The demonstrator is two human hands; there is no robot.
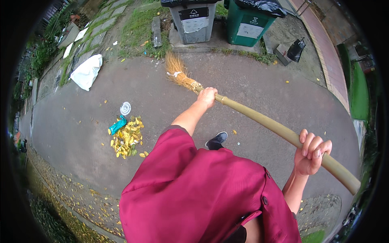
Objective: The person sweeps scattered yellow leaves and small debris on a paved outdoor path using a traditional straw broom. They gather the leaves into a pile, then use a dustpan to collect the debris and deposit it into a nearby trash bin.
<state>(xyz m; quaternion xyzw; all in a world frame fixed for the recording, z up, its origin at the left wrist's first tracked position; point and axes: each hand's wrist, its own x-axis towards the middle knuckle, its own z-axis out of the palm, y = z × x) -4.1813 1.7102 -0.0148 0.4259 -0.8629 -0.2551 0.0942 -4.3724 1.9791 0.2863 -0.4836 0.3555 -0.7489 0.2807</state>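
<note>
A besom broom with a thick bamboo handle (258, 116) slants across the view. My left hand (207, 97) grips it low on the pole, just above the bound bristles. Near the pole's upper end, my right hand (313, 153) has its fingers wrapped around the bamboo. The fanned brown bristles (176, 65) are tied with white strips and point towards the kerb by the bins. To the left, a heap of yellow leaves (127, 138) lies on the asphalt. A crumpled teal wrapper (118, 125) rests on its edge, and a clear round plastic lid (125, 108) lies just beyond.
A grey wheeled bin (194, 35) and a green one (247, 38) stand ahead, both lined with black bags. A white sack (87, 72) lies at the left pavement edge. Right of the bins, a black bag (296, 50) leans by a concrete block (283, 54). Scattered leaves dot the ground.
</note>
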